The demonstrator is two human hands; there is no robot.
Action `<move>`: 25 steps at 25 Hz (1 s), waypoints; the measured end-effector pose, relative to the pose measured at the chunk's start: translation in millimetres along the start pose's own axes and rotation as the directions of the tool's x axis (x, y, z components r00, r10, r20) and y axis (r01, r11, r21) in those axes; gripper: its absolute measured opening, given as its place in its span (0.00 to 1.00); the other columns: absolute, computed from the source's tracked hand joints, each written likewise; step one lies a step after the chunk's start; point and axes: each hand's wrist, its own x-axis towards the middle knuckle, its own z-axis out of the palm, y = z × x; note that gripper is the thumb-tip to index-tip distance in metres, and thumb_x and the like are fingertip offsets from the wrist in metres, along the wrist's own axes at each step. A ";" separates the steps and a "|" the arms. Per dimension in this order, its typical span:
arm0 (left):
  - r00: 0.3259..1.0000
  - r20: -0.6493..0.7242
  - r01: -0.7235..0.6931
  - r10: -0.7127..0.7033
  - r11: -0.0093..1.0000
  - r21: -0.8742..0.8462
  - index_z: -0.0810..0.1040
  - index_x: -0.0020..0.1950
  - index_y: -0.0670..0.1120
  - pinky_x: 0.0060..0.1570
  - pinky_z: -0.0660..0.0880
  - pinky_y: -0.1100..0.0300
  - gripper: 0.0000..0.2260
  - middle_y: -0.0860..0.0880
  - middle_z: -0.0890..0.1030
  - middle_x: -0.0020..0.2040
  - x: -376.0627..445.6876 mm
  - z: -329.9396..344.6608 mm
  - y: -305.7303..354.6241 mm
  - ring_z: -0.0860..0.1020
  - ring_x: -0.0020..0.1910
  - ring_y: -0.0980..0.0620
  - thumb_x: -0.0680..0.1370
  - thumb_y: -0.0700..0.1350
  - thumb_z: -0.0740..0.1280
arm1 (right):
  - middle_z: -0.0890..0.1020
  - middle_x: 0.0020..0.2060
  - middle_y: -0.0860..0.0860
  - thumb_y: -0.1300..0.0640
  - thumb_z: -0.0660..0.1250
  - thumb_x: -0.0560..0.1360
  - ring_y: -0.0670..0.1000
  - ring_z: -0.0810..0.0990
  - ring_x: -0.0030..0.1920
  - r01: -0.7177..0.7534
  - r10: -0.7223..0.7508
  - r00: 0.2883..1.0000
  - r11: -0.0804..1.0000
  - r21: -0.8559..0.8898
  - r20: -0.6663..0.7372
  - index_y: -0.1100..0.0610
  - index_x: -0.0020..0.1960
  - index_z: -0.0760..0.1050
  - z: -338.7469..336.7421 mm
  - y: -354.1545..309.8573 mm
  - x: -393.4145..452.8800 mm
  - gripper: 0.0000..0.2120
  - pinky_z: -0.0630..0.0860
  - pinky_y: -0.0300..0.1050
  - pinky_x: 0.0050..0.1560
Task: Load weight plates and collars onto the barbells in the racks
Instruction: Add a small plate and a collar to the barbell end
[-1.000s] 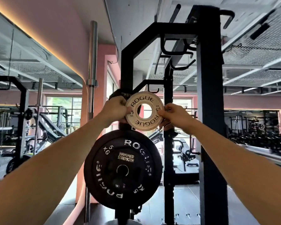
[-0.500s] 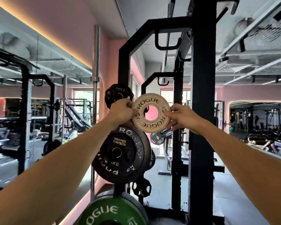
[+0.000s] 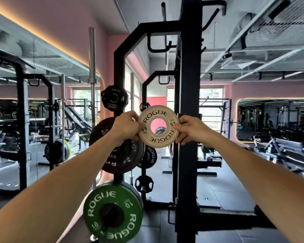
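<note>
A small cream weight plate (image 3: pixel 158 138) marked ROGUE and 0.5 KG is held up at arm's length, face toward me, free of any peg. My left hand (image 3: pixel 125 127) pinches its left rim and my right hand (image 3: pixel 189 129) pinches its right rim. Behind my left hand, black 5 kg plates (image 3: pixel 126 158) hang on a storage peg of the black rack. A smaller black plate (image 3: pixel 114 99) hangs above them, and a green 10 kg plate (image 3: pixel 112 212) hangs below. I see no loaded barbell sleeve close by.
A thick black rack upright (image 3: pixel 189 102) stands just right of the held plate. A bare barbell (image 3: pixel 92 74) stands vertically against the pink wall at left. More racks (image 3: pixel 23 120) and benches (image 3: pixel 288 146) fill the room on both sides; dark rubber floor lies beyond.
The cream plate, held in both hands, has come away from the storage post and shifted right. My view has pulled back and tilted down, bringing the green plate into sight.
</note>
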 end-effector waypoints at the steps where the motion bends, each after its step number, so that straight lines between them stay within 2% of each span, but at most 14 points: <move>1: 1.000 0.016 0.004 -0.004 1.000 -0.008 0.75 0.48 0.41 0.36 0.83 0.49 0.05 0.40 0.83 0.46 -11.4 9.2 8.5 0.85 0.39 0.46 0.77 0.40 0.70 | 0.83 0.42 0.65 0.56 0.67 0.78 0.58 0.83 0.35 -0.014 0.014 1.000 1.000 0.001 -0.013 0.59 0.48 0.71 -9.0 0.8 -16.0 0.08 0.79 0.48 0.32; 6: 0.994 0.107 0.001 0.004 0.999 -0.046 0.74 0.48 0.39 0.35 0.83 0.51 0.06 0.40 0.82 0.44 -47.4 64.2 50.9 0.84 0.38 0.46 0.77 0.39 0.70 | 0.83 0.34 0.58 0.56 0.67 0.78 0.56 0.82 0.32 -0.078 0.077 0.993 0.997 -0.007 -0.092 0.59 0.46 0.69 -63.0 13.7 -77.3 0.08 0.78 0.46 0.30; 9: 0.987 0.162 -0.001 0.012 0.998 -0.070 0.74 0.48 0.41 0.35 0.83 0.51 0.05 0.43 0.82 0.40 -55.5 107.5 69.4 0.84 0.33 0.49 0.77 0.39 0.70 | 0.83 0.32 0.57 0.56 0.67 0.78 0.55 0.82 0.31 -0.112 0.106 0.983 0.993 -0.033 -0.150 0.58 0.45 0.69 -102.9 27.4 -105.2 0.08 0.78 0.43 0.27; 11: 0.981 0.191 -0.004 0.015 0.998 -0.058 0.74 0.48 0.42 0.38 0.83 0.49 0.05 0.44 0.82 0.39 -57.1 137.5 79.8 0.84 0.34 0.47 0.77 0.39 0.69 | 0.83 0.33 0.58 0.57 0.67 0.78 0.55 0.82 0.30 -0.128 0.121 0.978 0.991 -0.033 -0.168 0.58 0.45 0.69 -127.6 41.5 -115.9 0.08 0.77 0.43 0.27; 15: 0.973 0.230 0.027 -0.008 0.996 -0.080 0.74 0.49 0.43 0.43 0.83 0.45 0.04 0.41 0.84 0.44 -54.6 190.3 91.0 0.85 0.40 0.42 0.78 0.39 0.69 | 0.83 0.35 0.61 0.57 0.67 0.78 0.56 0.82 0.31 -0.141 0.134 0.978 0.990 -0.031 -0.157 0.60 0.47 0.69 -172.0 74.8 -120.0 0.08 0.79 0.46 0.29; 19: 0.974 0.227 0.042 -0.023 0.996 -0.081 0.74 0.49 0.43 0.40 0.83 0.47 0.03 0.41 0.84 0.46 -50.0 242.2 96.1 0.85 0.40 0.44 0.78 0.39 0.68 | 0.83 0.34 0.58 0.57 0.66 0.78 0.55 0.83 0.30 -0.142 0.134 0.980 0.989 -0.049 -0.147 0.60 0.48 0.71 -210.5 110.7 -116.4 0.07 0.78 0.44 0.29; 25: 0.971 0.228 0.091 -0.069 0.992 -0.085 0.75 0.47 0.44 0.41 0.83 0.45 0.04 0.39 0.83 0.47 -33.8 294.2 91.7 0.85 0.41 0.43 0.77 0.38 0.69 | 0.82 0.34 0.56 0.58 0.66 0.79 0.53 0.81 0.28 -0.177 0.176 0.974 0.984 0.001 -0.146 0.60 0.48 0.70 -237.8 156.4 -104.8 0.06 0.79 0.44 0.28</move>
